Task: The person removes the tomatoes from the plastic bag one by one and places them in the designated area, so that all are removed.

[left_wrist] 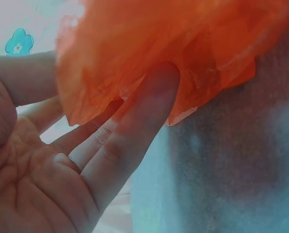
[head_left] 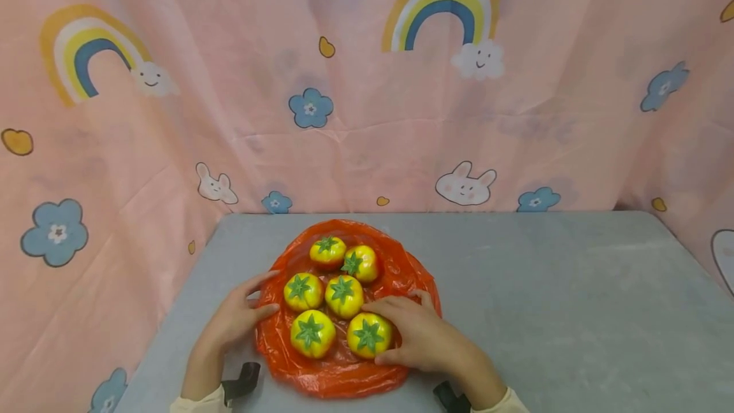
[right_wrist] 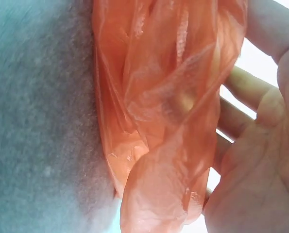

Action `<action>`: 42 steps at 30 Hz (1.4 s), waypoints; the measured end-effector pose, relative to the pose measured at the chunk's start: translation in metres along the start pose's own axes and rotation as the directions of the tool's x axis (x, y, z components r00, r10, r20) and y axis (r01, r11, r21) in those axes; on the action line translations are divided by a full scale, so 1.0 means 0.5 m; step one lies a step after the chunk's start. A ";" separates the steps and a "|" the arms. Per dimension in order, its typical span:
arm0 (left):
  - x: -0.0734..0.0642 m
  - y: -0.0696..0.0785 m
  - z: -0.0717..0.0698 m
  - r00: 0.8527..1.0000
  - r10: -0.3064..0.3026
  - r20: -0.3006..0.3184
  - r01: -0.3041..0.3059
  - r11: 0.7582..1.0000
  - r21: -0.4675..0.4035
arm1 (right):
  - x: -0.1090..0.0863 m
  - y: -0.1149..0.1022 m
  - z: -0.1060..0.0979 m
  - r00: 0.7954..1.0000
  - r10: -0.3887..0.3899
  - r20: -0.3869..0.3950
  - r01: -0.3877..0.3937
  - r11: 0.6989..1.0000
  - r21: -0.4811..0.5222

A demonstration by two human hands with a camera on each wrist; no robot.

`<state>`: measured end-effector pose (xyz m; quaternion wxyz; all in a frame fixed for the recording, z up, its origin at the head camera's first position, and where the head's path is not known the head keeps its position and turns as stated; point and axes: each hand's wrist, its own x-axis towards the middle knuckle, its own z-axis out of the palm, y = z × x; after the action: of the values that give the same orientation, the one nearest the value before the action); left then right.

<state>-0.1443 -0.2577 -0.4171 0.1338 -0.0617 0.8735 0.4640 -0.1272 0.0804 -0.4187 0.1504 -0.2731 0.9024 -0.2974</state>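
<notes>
An orange-red plastic bag (head_left: 321,380) lies spread on the table with its rim rolled outward. Several glossy yellow tomatoes (head_left: 312,334) with green star-shaped tops sit inside it. At the bag's left edge my left hand (head_left: 232,317) holds the rim, thumb and a finger over the inner side; the left wrist view shows another finger (left_wrist: 129,141) against the plastic. My right hand (head_left: 421,333) reaches over the right rim, its fingers and thumb around the lower right tomato (head_left: 369,336). In the right wrist view the bag's side (right_wrist: 154,121) hides those fingertips.
A grey table (head_left: 550,311) stretches out to the right of the bag. Behind it hangs a pink cloth (head_left: 355,158) printed with rainbows, rabbits and flowers. Dark wrist mounts (head_left: 249,378) show near both wrists.
</notes>
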 end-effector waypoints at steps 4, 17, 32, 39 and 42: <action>0.000 0.001 0.000 1.000 0.000 -0.005 0.000 1.000 0.001 | 0.000 -0.002 0.001 1.000 0.003 -0.001 -0.003 1.000 0.021; 0.001 -0.003 0.003 1.000 0.004 -0.019 -0.004 1.000 0.017 | 0.001 -0.008 0.001 0.999 0.040 -0.015 -0.039 0.997 0.068; 0.002 -0.002 0.003 0.998 0.046 -0.035 -0.046 0.999 -0.006 | -0.008 -0.005 -0.026 0.988 0.109 -0.109 -0.094 0.986 0.135; 0.001 -0.005 0.001 0.997 0.056 -0.047 -0.056 0.998 -0.008 | -0.013 -0.004 -0.034 0.982 0.130 -0.136 -0.111 0.984 0.140; 0.000 -0.005 0.000 0.997 0.058 -0.048 -0.059 0.998 -0.008 | -0.017 -0.007 -0.036 0.975 0.171 -0.139 -0.149 0.976 0.159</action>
<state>-0.1438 -0.2590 -0.4194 0.0991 -0.0477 0.8756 0.4703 -0.1268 0.0912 -0.4014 0.1243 -0.1640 0.9058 -0.3704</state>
